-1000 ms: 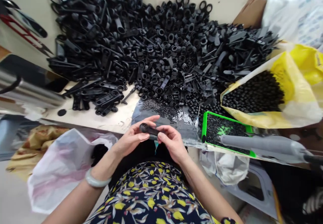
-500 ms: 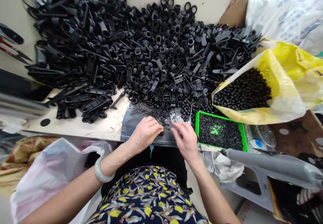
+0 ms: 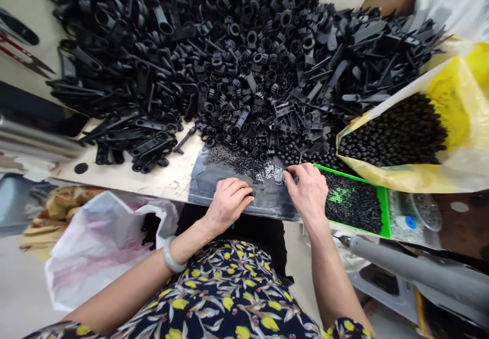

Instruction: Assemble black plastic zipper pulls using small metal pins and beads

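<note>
My left hand (image 3: 228,204) rests curled on a dark plastic sheet (image 3: 267,199) at the table's near edge, its fingertips closed on a small black part I can barely see. My right hand (image 3: 308,191) reaches to the small silvery screws (image 3: 272,174) and black beads beside the green tray (image 3: 385,216), fingers pinched together; what they hold is hidden. A large heap of black plastic parts (image 3: 244,58) fills the table behind both hands.
A yellow bag (image 3: 458,140) of black beads lies at the right. A grey power screwdriver (image 3: 412,272) hangs low right. Red-handled scissors (image 3: 23,53) lie far left. A white plastic bag (image 3: 103,247) hangs below the table edge.
A second ago both hands held a black elongated part in front of my body. They then moved up to the table; my right hand has shifted right toward the screws and green tray.
</note>
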Tool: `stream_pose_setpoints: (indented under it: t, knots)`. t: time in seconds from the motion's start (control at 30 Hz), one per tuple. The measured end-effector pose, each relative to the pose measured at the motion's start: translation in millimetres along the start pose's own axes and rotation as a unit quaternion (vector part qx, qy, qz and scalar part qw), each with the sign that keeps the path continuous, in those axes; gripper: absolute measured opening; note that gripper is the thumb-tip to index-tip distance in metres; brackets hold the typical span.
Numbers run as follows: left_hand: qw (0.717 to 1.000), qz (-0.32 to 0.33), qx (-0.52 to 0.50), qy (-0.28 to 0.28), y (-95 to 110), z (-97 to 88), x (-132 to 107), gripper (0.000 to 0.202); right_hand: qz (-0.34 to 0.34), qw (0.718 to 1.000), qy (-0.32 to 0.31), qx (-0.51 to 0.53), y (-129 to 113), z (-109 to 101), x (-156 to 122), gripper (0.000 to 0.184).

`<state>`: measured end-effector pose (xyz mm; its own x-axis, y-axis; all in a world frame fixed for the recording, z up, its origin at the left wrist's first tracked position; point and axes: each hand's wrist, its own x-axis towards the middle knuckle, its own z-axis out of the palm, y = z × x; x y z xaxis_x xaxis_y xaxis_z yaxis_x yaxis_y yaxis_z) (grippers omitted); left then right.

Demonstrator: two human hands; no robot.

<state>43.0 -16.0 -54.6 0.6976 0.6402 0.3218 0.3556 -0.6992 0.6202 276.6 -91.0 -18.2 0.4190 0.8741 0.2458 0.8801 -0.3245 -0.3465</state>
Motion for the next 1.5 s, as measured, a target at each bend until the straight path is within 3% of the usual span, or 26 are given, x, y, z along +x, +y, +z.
stream_pose_setpoints:
  t: [0.13,0.2,0.43,0.67,1.03,1.17,1.33,1.5]
  knots:
    - [1.000,-0.010,-0.008,-0.004,-2.1,6.1,-1.0,0.017,-0.018,0.973,-0.080,0.218,-17.1,-9.9,-20.7,0.019]
    - [1.000,-0.010,-0.013,-0.008,-2.9,6.9,-2.2,0.017,-0.046,0.960,-0.129,0.246,-26.1,-6.8,-32.1,0.021]
    - [0.998,-0.017,-0.053,-0.002,-4.5,5.4,-4.0,0.015,-0.126,0.958,-0.146,0.213,-38.3,14.7,-40.6,0.027]
    - [0.999,0.004,-0.052,0.013,-5.0,3.6,-1.9,0.012,-0.144,0.957,-0.155,0.196,-42.5,8.7,-30.8,0.017]
    - [0.999,0.009,-0.018,0.040,-3.1,7.6,-2.8,0.011,-0.209,0.963,-0.145,0.084,-55.2,4.3,-22.1,0.023]
    - [0.999,0.004,-0.016,0.040,-1.7,7.6,-3.8,0.010,-0.187,0.967,-0.136,0.103,-56.5,5.1,-24.8,0.019]
    - [0.998,-0.013,-0.026,0.060,0.0,9.3,-7.7,0.036,-0.112,0.967,-0.161,0.162,-54.6,7.3,-30.2,0.017]
    - [0.997,-0.002,-0.022,0.074,1.2,8.7,-9.6,0.038,-0.061,0.960,-0.164,0.219,-43.9,4.0,-36.2,0.036]
